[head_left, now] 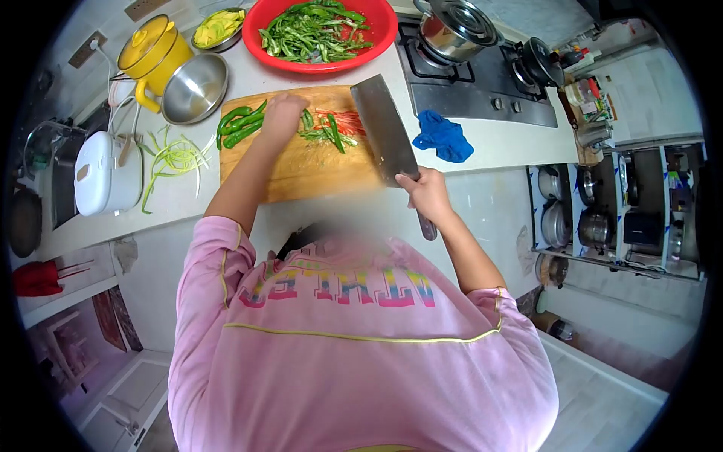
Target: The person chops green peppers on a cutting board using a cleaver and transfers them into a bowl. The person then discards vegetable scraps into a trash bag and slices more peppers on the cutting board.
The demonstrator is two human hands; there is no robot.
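My right hand (429,194) is wrapped round the handle of a wide-bladed cleaver (382,124), whose blade lies over the right edge of the wooden cutting board (301,173). My left hand (286,114) is low over the board with its fingers curled; what they hold, if anything, is hidden. Just left of it lie several whole green peppers (242,124). To its right are a short green pepper piece (307,119), shredded red pepper (345,123) and green pepper strips (331,135).
Behind the board stands a red basin (384,53) of sliced green peppers. A steel bowl (194,88), yellow pot (151,56), white appliance (102,173) and pale green shreds (179,162) are at left. A blue cloth (443,135) lies before the gas stove (467,98).
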